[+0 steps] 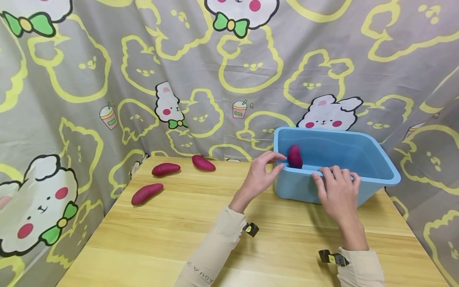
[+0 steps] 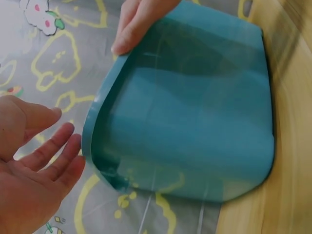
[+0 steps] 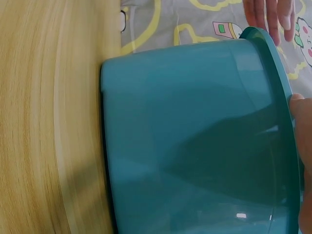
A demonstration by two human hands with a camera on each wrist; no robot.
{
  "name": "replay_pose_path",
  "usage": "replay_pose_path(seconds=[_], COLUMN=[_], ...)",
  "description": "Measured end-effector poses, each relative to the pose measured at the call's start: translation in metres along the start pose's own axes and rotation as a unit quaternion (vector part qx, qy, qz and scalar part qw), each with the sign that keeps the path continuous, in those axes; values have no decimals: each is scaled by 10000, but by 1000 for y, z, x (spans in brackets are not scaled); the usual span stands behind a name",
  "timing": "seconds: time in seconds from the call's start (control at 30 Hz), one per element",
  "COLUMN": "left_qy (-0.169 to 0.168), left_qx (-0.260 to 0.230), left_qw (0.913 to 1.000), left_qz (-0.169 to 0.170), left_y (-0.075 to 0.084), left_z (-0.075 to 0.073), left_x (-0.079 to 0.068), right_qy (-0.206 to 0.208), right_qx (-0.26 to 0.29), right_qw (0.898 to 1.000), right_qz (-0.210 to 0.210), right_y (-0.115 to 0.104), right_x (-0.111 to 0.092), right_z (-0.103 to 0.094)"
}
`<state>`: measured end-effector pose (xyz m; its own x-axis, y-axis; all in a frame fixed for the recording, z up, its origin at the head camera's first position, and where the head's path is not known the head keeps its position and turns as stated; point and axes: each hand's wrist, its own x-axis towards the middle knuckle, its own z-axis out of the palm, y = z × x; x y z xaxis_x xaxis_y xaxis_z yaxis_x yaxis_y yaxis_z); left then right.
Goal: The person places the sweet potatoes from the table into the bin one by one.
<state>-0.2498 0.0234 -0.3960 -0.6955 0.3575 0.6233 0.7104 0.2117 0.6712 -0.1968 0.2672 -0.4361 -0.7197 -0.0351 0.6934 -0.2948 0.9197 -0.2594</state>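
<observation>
A purple sweet potato [image 1: 295, 156] sat inside the blue bin [image 1: 297, 187] on the bench [image 1: 172, 239].
The left hand [image 1: 261, 172] held nothing, fingers parted by the rim [image 1: 393, 179]; the right hand [image 1: 338, 191] gripped it.

Grey cartoon-print curtain [image 1: 118, 24] at back and sides; wood-grain table [image 1: 172, 239].

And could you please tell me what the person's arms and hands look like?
The left hand and right hand wear no gloves. The left sleeve and right sleeve are long and beige, with dark lettering on the left one. The left wrist device and right wrist device are small and black with yellow patches.
</observation>
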Motion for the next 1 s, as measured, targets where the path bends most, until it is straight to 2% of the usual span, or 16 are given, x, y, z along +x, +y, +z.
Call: replay_pose_path(seconds=[0.27,0.57,0.7,0.8,1.0], left_qy=[-155,-215,-121,-23,-106], left_qx=[71,486,656,835,945], left_qw=[9998,9984,9973,9960,9953], left_qz=[-88,212,310,308,160], left_y=[-2,-10,-14,-17,-21], left_z=[-8,-24,-33,-40,-52], left_x=[-8,-21,-28,-35,-46], right_qy=[-5,-17,8,-21,1], right_qx=[-7,4,1,-21,23], right_qw=[10000,10000,10000,10000,10000], right_qz=[66,48,31,-24,-67], right_y=[2,2,2,1,2], right_x=[-2,-3,-1,0,2], right_z=[-4,-3,-3,-2,0])
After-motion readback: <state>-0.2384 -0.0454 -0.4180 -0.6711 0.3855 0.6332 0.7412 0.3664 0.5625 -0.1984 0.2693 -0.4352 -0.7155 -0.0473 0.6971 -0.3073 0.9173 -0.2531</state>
